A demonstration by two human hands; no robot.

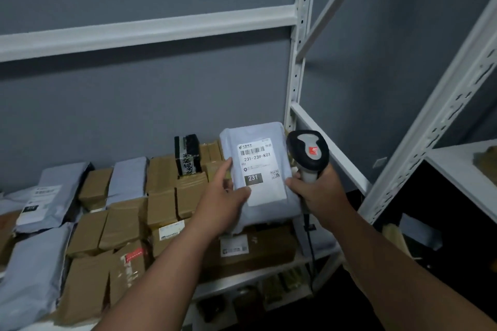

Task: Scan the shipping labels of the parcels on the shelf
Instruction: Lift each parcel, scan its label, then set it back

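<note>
Right of centre in the frame, above the shelf (271,273) of parcels, left hand (224,203) grips grey mailer (259,177) upright, label (259,169) facing the viewer. Right hand (317,191) clasps scanner (308,154), thumb touching the mailer's edge. Step in hand: presenting the label. Next, probably: aim the scanner head at the barcode.

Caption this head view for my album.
Left hand holds a grey parcel while the right hand grips a scanner.

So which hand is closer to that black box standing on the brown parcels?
Left. The left hand is just below-right of the black box, holding the grey parcel; the right hand grips the scanner beyond it.
</note>
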